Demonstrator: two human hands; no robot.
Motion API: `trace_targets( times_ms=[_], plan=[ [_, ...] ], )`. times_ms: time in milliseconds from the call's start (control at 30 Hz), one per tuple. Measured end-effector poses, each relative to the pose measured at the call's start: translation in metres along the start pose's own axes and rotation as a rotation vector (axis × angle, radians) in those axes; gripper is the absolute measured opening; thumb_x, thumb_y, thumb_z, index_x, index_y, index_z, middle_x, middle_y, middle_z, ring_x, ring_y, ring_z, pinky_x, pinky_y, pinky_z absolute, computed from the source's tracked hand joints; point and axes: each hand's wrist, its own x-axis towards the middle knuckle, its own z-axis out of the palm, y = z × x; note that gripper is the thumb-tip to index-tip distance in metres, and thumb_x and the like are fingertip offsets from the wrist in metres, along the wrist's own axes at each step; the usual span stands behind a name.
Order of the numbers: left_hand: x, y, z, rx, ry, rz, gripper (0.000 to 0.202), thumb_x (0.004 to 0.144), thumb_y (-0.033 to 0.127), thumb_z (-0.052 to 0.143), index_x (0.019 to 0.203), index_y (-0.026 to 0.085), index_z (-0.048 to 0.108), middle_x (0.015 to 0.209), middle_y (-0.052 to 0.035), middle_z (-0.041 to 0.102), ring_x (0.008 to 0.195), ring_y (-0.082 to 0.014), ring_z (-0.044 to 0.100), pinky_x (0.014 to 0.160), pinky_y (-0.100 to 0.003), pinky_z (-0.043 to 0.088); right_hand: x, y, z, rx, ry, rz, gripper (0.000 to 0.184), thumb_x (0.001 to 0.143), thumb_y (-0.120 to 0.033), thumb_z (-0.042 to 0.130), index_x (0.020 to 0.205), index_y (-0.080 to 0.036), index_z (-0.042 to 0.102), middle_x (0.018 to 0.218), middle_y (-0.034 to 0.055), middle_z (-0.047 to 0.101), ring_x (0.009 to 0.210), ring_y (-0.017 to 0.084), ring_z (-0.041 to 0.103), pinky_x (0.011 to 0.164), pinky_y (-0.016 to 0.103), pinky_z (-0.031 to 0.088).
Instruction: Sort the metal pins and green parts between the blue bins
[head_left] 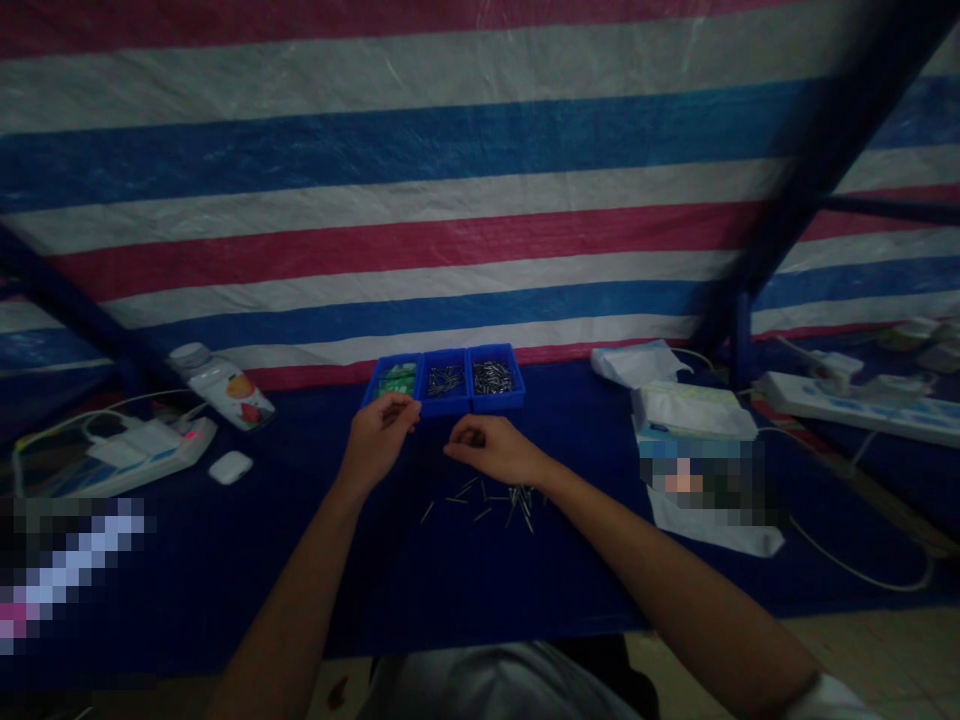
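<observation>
My left hand is closed in a pinch at the front of the left blue bin, which holds green and whitish small pieces. Whatever its fingertips hold is too small to make out. Just to the right, my right hand hovers over the table with thumb and fingers curled together, and I cannot see what is in them. Thin metal pins lie loose below that hand. The middle bin and right bin contain small dark metal parts.
A white bottle leans at the left, near a power strip and a small white case. Tissue packs and a cable lie to the right on the blue table. A striped sheet hangs behind.
</observation>
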Motion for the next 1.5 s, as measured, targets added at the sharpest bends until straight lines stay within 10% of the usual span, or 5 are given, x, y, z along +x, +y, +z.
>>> trace_targets(
  times_ms=[233, 600, 1067, 1500],
  plan=[
    [0.001, 0.000, -0.003, 0.029, -0.004, -0.001, 0.025, 0.077, 0.043, 0.063, 0.078, 0.017, 0.062, 0.069, -0.0013, 0.065, 0.064, -0.0164, 0.061, 0.062, -0.028, 0.049, -0.023, -0.018, 0.022, -0.561, -0.313, -0.386, 0.034, 0.087, -0.044, 0.062, 0.115, -0.025, 0.067, 0.115, 0.0076, 0.062, 0.100, 0.023, 0.054, 0.087, 0.041, 0.041],
    [-0.001, 0.000, 0.001, 0.076, -0.045, 0.034, 0.025, 0.078, 0.043, 0.063, 0.079, 0.018, 0.063, 0.070, -0.0007, 0.064, 0.065, -0.0159, 0.061, 0.063, -0.028, 0.049, -0.021, -0.012, 0.030, -0.775, -0.250, -0.455, 0.017, 0.092, -0.020, 0.052, 0.100, -0.022, 0.067, 0.097, 0.0051, 0.065, 0.092, 0.021, 0.053, 0.081, 0.036, 0.037],
    [-0.008, 0.002, 0.007, 0.269, -0.267, 0.081, 0.037, 0.088, 0.051, 0.051, 0.080, 0.019, 0.066, 0.071, 0.0002, 0.065, 0.066, -0.0167, 0.058, 0.060, -0.026, 0.042, 0.000, 0.004, 0.016, 0.002, 0.238, -0.046, 0.031, 0.090, -0.017, 0.048, 0.117, -0.020, 0.061, 0.081, 0.0004, 0.067, 0.069, 0.012, 0.059, 0.067, 0.026, 0.043],
    [-0.012, 0.002, 0.019, 0.144, -0.312, 0.080, 0.021, 0.084, 0.037, 0.059, 0.086, 0.018, 0.068, 0.084, -0.0028, 0.071, 0.078, -0.0188, 0.065, 0.072, -0.029, 0.047, -0.005, -0.003, 0.016, 0.019, 0.193, -0.090, 0.037, 0.089, -0.020, 0.050, 0.125, -0.021, 0.058, 0.086, 0.0020, 0.069, 0.069, 0.013, 0.061, 0.064, 0.025, 0.043]
  ],
)
